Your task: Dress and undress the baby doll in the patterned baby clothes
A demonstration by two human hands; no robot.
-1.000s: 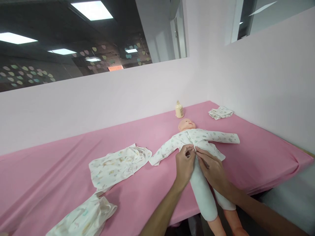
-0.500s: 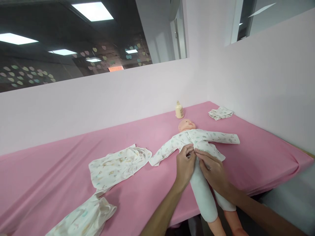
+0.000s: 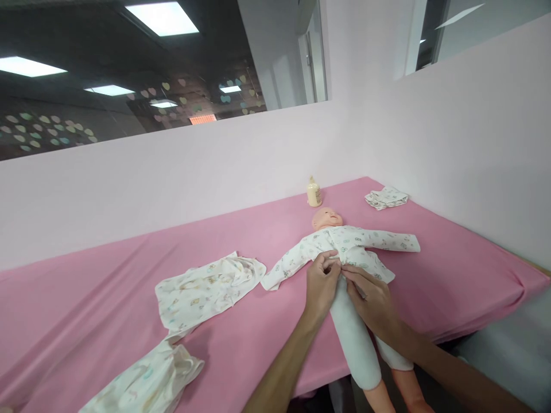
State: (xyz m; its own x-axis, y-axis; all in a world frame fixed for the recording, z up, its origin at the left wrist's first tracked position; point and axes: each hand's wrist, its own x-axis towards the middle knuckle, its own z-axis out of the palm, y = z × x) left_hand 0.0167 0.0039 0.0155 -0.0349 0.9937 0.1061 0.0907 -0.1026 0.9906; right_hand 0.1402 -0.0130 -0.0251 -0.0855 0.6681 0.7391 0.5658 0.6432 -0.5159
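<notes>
A baby doll (image 3: 327, 217) lies on its back, its head toward the wall. It wears a white printed baby shirt (image 3: 349, 236), sleeves spread wide, and plain white leggings (image 3: 353, 335). At the doll's waist my left hand (image 3: 322, 281) is closed, thumb and fingers pinching the front of the shirt. My right hand (image 3: 371, 297) meets it there, its fingertips also pinched at the shirt front. The exact bit of cloth between the fingertips is hidden. One shirt flap hangs loose right of my right hand. The doll's feet reach past the table's near edge.
Pink cloth covers the table (image 3: 241, 350). Left of the doll lies a crumpled printed baby garment (image 3: 206, 289), with more printed cloth (image 3: 146, 381) nearer me. A cream pump bottle (image 3: 314, 194) stands by the wall. Folded printed cloth (image 3: 386, 198) lies at the back right corner.
Both hands have shifted very slightly, the fingertips staying together at the doll's waist. The doll and the other things have not moved.
</notes>
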